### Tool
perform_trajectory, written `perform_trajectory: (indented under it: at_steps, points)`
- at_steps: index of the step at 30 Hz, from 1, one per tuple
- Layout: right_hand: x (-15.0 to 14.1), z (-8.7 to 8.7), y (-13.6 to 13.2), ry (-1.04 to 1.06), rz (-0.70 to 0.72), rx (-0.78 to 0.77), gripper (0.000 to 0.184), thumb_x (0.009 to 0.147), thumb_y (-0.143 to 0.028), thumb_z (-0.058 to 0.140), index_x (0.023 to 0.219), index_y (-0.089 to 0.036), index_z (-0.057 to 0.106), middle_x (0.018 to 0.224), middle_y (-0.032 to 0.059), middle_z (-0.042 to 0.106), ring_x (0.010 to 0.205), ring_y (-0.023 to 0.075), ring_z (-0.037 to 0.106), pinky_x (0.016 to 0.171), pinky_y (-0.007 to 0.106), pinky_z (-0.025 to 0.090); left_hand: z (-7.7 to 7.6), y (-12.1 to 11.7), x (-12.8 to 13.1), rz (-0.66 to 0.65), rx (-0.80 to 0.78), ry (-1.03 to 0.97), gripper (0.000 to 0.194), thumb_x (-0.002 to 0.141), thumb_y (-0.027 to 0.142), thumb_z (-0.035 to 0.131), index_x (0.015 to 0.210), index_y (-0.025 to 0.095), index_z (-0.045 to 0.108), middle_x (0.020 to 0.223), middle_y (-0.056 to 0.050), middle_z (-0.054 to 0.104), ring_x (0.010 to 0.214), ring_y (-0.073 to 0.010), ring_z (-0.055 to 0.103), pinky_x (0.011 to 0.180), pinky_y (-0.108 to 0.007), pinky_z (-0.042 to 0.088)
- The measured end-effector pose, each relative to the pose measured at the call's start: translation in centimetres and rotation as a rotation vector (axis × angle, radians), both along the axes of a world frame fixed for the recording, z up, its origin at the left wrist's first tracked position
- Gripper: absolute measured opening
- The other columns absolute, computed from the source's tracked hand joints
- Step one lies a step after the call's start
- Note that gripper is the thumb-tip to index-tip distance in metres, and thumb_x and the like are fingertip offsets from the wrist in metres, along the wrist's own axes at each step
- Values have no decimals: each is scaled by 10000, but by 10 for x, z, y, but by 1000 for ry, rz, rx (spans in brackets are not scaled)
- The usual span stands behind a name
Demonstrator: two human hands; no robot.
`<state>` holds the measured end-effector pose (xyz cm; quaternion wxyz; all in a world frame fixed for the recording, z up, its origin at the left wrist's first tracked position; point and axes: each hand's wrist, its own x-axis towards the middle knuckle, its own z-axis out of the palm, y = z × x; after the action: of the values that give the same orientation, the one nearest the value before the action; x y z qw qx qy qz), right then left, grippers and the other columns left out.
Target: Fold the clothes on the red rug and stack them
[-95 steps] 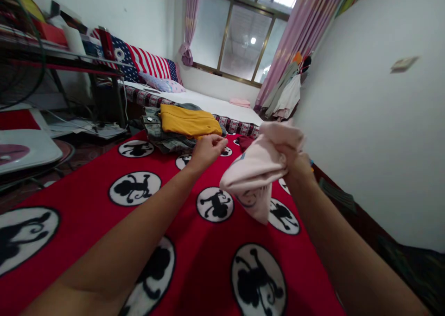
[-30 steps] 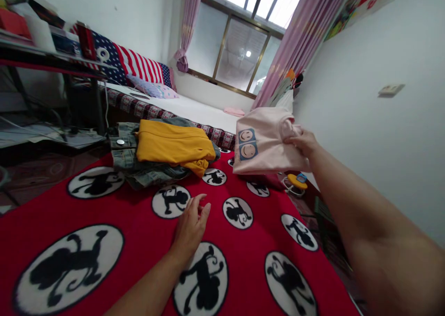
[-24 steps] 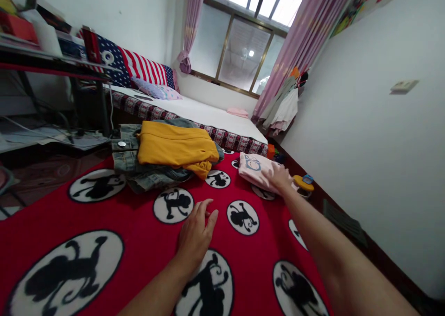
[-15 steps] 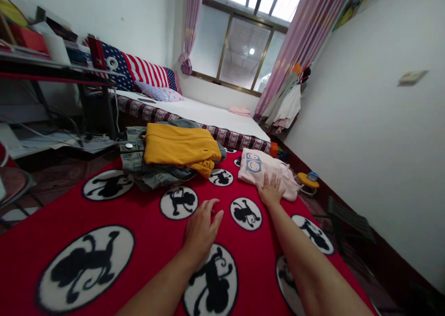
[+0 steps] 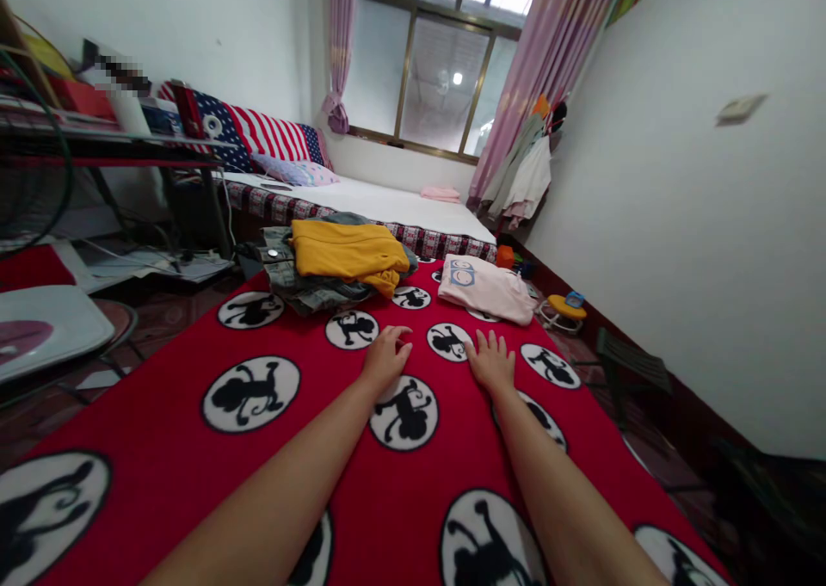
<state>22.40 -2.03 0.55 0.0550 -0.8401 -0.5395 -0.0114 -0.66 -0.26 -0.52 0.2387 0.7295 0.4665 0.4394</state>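
My left hand [image 5: 385,355] is over the red cloth [image 5: 187,474] printed with black monkeys in white circles. Its fingers are slightly curled and apart, with nothing in them. Fingers spread, my right hand [image 5: 491,362] is also empty, on or just above the cloth. Beyond it lies a folded pale pink garment [image 5: 494,289] with a blue smiley print, apart from the fingertips. Farther off, ahead of my left hand, a folded yellow garment [image 5: 348,249] rests on a pile of denim clothes [image 5: 280,272].
A bed [image 5: 380,199] with pillows stands behind the cloth, under the window. At left are a cluttered desk [image 5: 148,151] and a white-seated chair [image 5: 52,328]. A yellow stool [image 5: 566,307] and a dark folding chair [image 5: 629,362] stand along the right wall.
My right hand has come off the pink garment and drawn back toward me. The pink garment looks neater, its right end tucked in. The view has shifted back.
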Motion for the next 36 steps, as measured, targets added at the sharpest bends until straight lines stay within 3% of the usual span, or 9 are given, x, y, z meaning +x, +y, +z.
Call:
perform_trajectory:
  at_steps: [6, 25, 33, 36]
  points:
    - [-8, -1, -21, 34, 19, 72, 613, 973, -522, 286, 1499, -214, 353, 1587, 91, 274, 1465, 306, 194, 1142, 530, 185, 0, 0, -1, 3, 7, -29, 260, 817, 109, 576, 1056, 169, 660, 1032, -72, 643, 837, -170, 644, 837, -322, 519]
    - [-6, -1, -23, 69, 44, 154, 556, 965, -475, 392, 1434, -182, 449, 1545, 114, 358, 1437, 317, 268, 1132, 538, 227, 3, 1, -2, 14, 4, -27, 238, 811, 94, 586, 1012, 171, 686, 1014, -68, 654, 824, -162, 644, 813, -302, 529]
    - [-22, -3, -23, 108, 32, 254, 381, 934, -212, 399, 1278, -162, 554, 1479, 111, 459, 1399, 287, 343, 1115, 545, 250, -2, -6, 2, 11, 6, 31, 248, 806, 100, 561, 999, 169, 701, 1004, -64, 669, 832, -152, 642, 815, -289, 523]
    - [-17, -4, -23, 180, 68, 295, 338, 910, -226, 436, 1208, -179, 589, 1457, 104, 486, 1383, 274, 370, 1118, 534, 249, 6, -2, -4, -106, 15, 173, 238, 749, 87, 584, 914, 171, 734, 977, -59, 695, 835, -155, 652, 779, -260, 528]
